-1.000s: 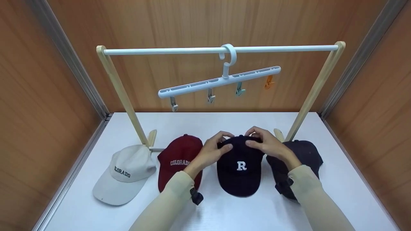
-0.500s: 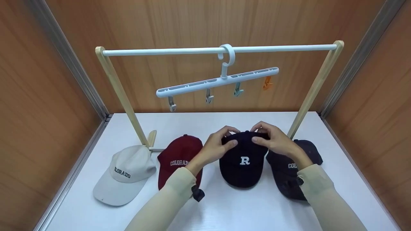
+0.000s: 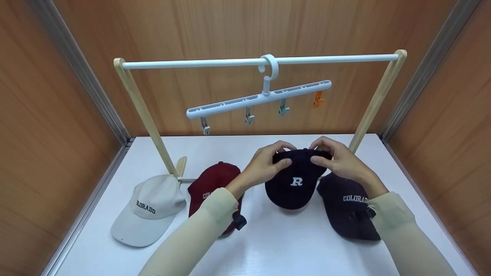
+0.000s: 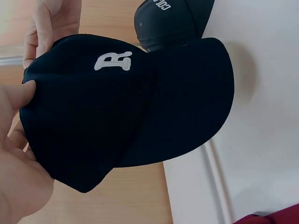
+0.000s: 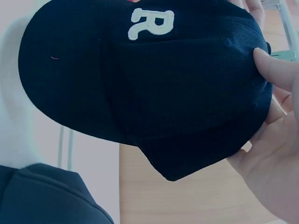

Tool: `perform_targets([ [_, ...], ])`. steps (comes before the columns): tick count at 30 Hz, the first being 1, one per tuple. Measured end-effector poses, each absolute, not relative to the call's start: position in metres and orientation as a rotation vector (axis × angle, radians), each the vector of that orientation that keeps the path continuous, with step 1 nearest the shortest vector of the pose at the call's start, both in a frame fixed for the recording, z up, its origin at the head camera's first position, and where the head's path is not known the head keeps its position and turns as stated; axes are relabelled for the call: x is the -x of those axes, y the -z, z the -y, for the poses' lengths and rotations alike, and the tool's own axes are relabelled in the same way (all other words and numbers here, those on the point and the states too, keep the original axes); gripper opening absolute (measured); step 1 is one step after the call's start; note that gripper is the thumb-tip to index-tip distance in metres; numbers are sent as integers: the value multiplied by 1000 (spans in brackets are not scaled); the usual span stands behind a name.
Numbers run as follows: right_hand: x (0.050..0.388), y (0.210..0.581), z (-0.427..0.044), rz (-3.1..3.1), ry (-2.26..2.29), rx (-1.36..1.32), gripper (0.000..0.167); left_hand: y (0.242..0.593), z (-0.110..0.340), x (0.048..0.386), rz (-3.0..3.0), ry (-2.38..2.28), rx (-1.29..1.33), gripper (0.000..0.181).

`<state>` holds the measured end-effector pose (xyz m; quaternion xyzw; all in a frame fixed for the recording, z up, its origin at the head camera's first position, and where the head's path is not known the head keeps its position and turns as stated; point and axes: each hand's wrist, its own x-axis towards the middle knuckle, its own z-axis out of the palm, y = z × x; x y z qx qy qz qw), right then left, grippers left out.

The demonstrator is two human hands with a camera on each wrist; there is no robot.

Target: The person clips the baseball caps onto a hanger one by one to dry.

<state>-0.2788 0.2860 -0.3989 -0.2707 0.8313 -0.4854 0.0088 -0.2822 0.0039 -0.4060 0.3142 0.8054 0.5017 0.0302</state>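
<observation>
Both hands hold a dark navy baseball cap (image 3: 293, 184) with a white letter R, its brim hanging down over the white table. My left hand (image 3: 266, 163) pinches the crown's left side, thumb in front and fingers behind. On the other side my right hand (image 3: 341, 159) grips the crown the same way. In the left wrist view the navy cap (image 4: 93, 112) shows the left thumb on its edge. The right wrist view has the right hand (image 5: 275, 135) with its thumb on the navy cap (image 5: 187, 88). Fingers behind the crown are partly hidden.
A white hanger (image 3: 259, 100) with several clips, including an orange clip (image 3: 318, 99), hangs from the rack's white bar (image 3: 191, 63). On the table lie a light grey cap (image 3: 153, 203), a red cap (image 3: 215, 184) under the left forearm, and a black cap (image 3: 345, 207) by the right forearm.
The navy cap has risen off the table, moving up and slightly right between both hands. More of the black cap's lettering now shows.
</observation>
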Motion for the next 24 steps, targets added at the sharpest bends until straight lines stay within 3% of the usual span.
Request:
perform_targets([
  [24, 286, 365, -312, -2779, 1459, 881, 23, 369, -31, 299, -2631, -1384, -1134, 32],
])
